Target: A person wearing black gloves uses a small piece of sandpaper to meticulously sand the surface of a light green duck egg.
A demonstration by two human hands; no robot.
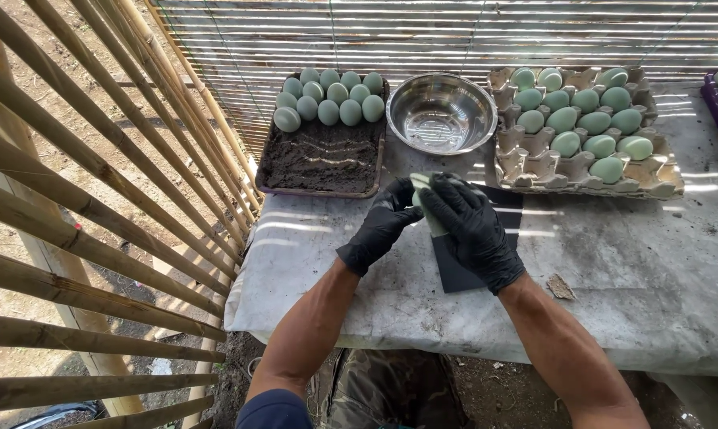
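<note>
A grey, dusty cloth-covered bench (613,270) stands beside a bamboo slat fence. Above its middle, a pale green egg (419,191) is clasped by both black-gloved hands, left hand (379,226) and right hand (472,230), fingers curled around it. Just behind the egg sits a round steel bowl (441,111); left of the egg a dark soil tray (323,163), right a cardboard egg carton (585,171).

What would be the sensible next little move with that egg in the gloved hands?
Probably set the pale green egg beside the others in the tray of dark soil. Both gloved hands, left hand and right hand, hold it above a dark sheet, and the tray's near part is bare.
</note>
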